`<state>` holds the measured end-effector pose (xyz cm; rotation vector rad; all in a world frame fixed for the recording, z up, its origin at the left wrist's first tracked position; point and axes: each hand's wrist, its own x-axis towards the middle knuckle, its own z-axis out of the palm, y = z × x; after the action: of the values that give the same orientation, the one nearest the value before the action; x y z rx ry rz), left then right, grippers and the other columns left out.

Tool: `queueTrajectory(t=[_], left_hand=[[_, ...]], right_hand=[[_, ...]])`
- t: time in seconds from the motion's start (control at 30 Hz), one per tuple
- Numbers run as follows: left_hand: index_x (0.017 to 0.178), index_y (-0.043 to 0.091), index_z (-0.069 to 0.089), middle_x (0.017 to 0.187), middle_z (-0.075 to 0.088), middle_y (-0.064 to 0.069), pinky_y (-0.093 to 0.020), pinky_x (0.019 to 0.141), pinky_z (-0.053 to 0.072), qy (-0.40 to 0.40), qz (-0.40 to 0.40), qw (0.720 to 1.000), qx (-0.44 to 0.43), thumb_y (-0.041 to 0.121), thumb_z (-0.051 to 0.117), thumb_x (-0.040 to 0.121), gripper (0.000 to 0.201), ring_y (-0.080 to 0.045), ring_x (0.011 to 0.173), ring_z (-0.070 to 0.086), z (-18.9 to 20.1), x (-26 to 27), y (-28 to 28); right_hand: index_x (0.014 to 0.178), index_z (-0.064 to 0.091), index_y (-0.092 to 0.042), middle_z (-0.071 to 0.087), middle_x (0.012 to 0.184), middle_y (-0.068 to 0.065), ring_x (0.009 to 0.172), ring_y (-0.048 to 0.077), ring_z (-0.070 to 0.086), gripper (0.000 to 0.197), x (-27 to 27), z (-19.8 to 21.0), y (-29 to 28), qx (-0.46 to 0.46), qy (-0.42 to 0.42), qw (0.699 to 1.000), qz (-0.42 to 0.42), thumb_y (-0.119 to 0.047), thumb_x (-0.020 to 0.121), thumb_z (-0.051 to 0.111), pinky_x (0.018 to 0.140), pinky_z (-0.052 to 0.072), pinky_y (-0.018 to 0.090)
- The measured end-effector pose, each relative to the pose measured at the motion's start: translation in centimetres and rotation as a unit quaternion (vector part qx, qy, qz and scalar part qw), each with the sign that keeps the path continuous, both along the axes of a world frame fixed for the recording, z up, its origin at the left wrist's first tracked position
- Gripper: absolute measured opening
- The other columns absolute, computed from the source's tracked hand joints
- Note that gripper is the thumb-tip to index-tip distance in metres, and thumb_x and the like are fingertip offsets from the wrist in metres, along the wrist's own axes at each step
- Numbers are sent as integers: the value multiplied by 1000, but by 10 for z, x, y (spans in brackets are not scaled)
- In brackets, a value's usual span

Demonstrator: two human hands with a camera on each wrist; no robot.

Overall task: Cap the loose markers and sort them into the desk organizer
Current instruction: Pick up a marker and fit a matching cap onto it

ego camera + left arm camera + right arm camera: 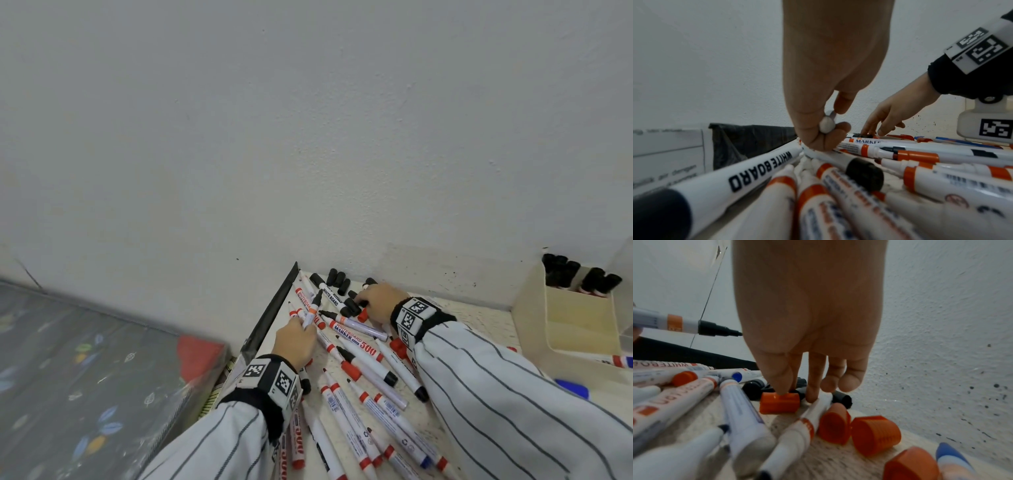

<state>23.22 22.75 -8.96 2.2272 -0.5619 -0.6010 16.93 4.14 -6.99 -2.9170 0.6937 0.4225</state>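
Note:
Several uncapped whiteboard markers [363,359] lie in a heap on the speckled desk [479,315]. My left hand [303,325] grips one uncapped marker [312,308], its black tip pointing up and away; the left wrist view shows its white rear end [826,125] between the curled fingers. My right hand [364,301] reaches down among loose black caps [342,284] by the wall. Its straight fingertips [784,389] touch an orange cap [779,403] and the black caps behind it. A cream desk organizer [579,308] stands at the right with black-capped markers [582,274] upright in it.
More orange caps [875,434] lie near the wall on the right. A black strip [274,308] runs along the desk's left edge, with a grey patterned mat [85,359] beyond it. A blue marker [572,389] lies in front of the organizer. The white wall is close behind.

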Motion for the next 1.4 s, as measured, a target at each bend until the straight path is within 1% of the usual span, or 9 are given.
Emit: queueTrajectory(t=[0.17, 0.33, 0.53, 0.77, 0.93, 1.03, 1.13, 1.3, 1.4], left_hand=[[95, 10, 46, 79, 49, 0, -19, 53, 33, -16, -2, 1000, -2, 23, 36, 98, 17, -9, 64, 44, 2, -6, 4], [90, 9, 45, 72, 44, 3, -18, 51, 29, -33, -12, 999, 4, 24, 36, 98, 19, -7, 61, 40, 5, -12, 8], [86, 9, 48, 78, 51, 0, -16, 53, 30, -77, -47, 996, -9, 36, 37, 99, 31, -7, 64, 44, 9, -21, 6], [94, 12, 56, 72, 48, 8, -13, 55, 32, -92, -82, 990, -67, 29, 38, 100, 25, -7, 68, 46, 13, -40, 1], [114, 11, 59, 85, 56, 4, -17, 64, 37, -82, -122, 985, -87, 31, 39, 99, 32, -7, 76, 51, 16, -53, 0], [119, 14, 59, 100, 63, 0, -17, 74, 42, -81, -132, 983, -99, 32, 43, 98, 33, -10, 88, 56, 20, -61, 1], [113, 21, 58, 91, 57, 12, -4, 59, 40, -81, -141, 977, -134, 27, 53, 94, 21, 5, 77, 51, 27, -69, 4], [109, 24, 66, 97, 66, 8, -10, 71, 41, -101, -141, 972, -157, 26, 60, 89, 21, -7, 90, 59, 30, -72, 8], [114, 20, 67, 81, 65, 8, -5, 60, 40, -103, -160, 970, -152, 24, 56, 92, 24, -3, 72, 55, 35, -78, 9]], right_hand=[[125, 55, -21, 58, 122, 5, 107, 21, 56, 38, -4, -1, 2, 36, -8, 999, -29, -11, 90, 48, 90, 48, 30], [78, 46, -21, 51, 97, 5, 86, 18, 50, 15, -18, 7, 1, 71, -182, 977, -82, -13, 88, 55, 71, 38, 24], [129, 44, -17, 62, 91, 13, 58, 8, 46, 33, -37, 34, 2, 159, -296, 939, -69, -13, 97, 39, 54, 37, 17], [100, 44, -16, 56, 102, 13, 85, 31, 62, 22, -60, 47, 14, 232, -363, 901, -51, -3, 85, 54, 80, 50, 40], [100, 52, -17, 57, 108, 11, 74, 5, 65, 21, -84, 50, 18, 303, -343, 889, -19, -1, 86, 57, 74, 53, 18], [97, 59, -19, 62, 96, 6, 79, 16, 63, 9, -96, 52, 18, 276, -294, 915, -28, -14, 90, 57, 79, 52, 31], [85, 62, -12, 57, 70, -3, 67, 14, 53, 25, -108, 53, 20, 254, -250, 933, -44, -32, 94, 50, 67, 44, 28], [97, 67, -15, 66, 94, 7, 83, 13, 58, 11, -127, 53, 22, 275, -274, 921, -21, -15, 89, 58, 82, 48, 30], [100, 67, -11, 63, 85, 0, 74, 8, 55, 14, -134, 54, 25, 278, -275, 920, -13, -13, 90, 57, 77, 46, 24]])
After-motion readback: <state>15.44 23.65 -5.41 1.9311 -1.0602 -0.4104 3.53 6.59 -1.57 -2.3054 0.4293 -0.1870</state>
